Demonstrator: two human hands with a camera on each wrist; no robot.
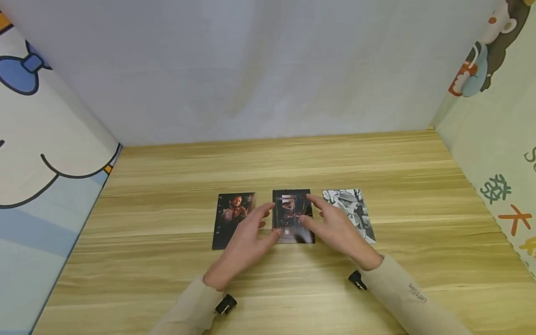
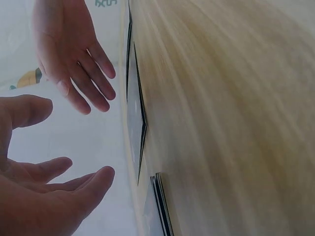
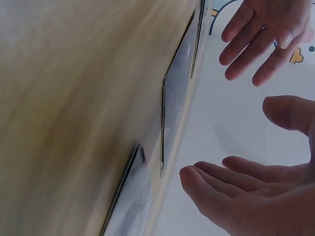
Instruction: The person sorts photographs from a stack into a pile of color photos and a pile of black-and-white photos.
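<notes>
Three dark-edged picture cards lie in a row on the wooden table. The middle card [image 1: 293, 236] shows a dark interior scene with a pale lower part. To its left is a mostly black card [image 1: 222, 230] with a reddish figure, partly covered by my left hand [image 1: 247, 237]. On the right lies a black-and-white card [image 1: 365, 214], partly behind my right hand [image 1: 337, 230]. Both hands stand on either side of the middle card, fingers spread and loosely bent. In the left wrist view, nothing sits between the left fingers [image 2: 98, 189]; the right fingers [image 3: 197, 187] are likewise apart and hold nothing.
The wooden table [image 1: 289, 288] reaches back to a pale wall cloth [image 1: 272, 93]. Cartoon-printed panels border it at left [image 1: 46, 125] and right [image 1: 494, 153]. Small black devices [image 1: 226, 304] sit at both sleeve cuffs.
</notes>
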